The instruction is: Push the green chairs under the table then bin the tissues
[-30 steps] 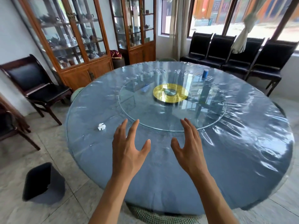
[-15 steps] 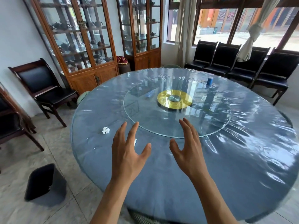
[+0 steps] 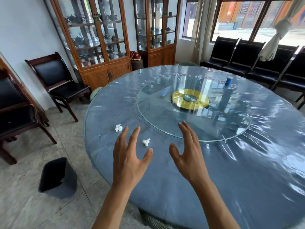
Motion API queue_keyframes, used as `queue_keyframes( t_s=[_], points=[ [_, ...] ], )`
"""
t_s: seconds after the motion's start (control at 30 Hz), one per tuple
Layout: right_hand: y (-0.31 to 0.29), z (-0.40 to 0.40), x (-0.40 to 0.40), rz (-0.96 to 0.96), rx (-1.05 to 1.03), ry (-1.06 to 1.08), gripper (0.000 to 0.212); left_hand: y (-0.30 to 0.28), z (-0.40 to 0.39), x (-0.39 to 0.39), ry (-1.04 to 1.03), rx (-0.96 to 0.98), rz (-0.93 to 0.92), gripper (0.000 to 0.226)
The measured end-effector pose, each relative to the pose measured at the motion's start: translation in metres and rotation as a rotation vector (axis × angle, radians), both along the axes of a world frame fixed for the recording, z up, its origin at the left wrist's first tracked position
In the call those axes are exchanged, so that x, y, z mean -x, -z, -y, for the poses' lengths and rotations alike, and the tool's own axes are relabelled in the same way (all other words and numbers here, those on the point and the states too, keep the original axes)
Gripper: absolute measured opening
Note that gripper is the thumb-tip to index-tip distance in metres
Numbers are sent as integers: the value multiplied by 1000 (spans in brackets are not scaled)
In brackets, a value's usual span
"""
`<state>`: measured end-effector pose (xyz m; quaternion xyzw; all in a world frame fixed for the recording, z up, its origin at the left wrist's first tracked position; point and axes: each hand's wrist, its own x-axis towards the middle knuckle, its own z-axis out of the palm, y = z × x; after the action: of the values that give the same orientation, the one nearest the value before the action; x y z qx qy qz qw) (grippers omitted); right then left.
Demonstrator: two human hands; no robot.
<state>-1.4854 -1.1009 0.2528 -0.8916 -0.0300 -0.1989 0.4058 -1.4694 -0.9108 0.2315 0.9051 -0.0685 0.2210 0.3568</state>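
Note:
Two crumpled white tissues lie on the round blue table: one tissue near the left rim, a second tissue just beyond my left hand. Both hands hover over the near side of the table with fingers spread and nothing in them; my right hand is close to the glass turntable. A green woven chair shows only as an edge under the table's near rim. Other green seats peek out at the left rim and the far rim. A black bin stands on the floor to the left.
Dark wooden chairs stand along the left wall and a row of black chairs under the windows. Two glass display cabinets fill the back wall. A blue can sits on the far side of the table.
The view has lifted and swung left. A second tissue, earlier hidden behind my left hand, is now in sight. Both hands stay spread over the table.

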Motion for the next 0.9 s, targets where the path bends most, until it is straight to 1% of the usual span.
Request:
queue_keyframes(
  t_s=[0.17, 0.3, 0.63, 0.9],
  points=[
    [1, -43, -23, -14, 20, -39, 65, 2, -39, -18, -40, 37, -6, 74],
    [2, -92, -47, -7, 7, -48, 64, 7, -86, -42, -58, 43, -12, 73],
    [8, -219, -101, -21, -16, -55, 64, 16, -208, -95, -25, 68, -57, 74],
    [15, -274, -131, -54, -22, -61, 64, 28, -269, -123, -28, 76, -86, 74]
  ],
)
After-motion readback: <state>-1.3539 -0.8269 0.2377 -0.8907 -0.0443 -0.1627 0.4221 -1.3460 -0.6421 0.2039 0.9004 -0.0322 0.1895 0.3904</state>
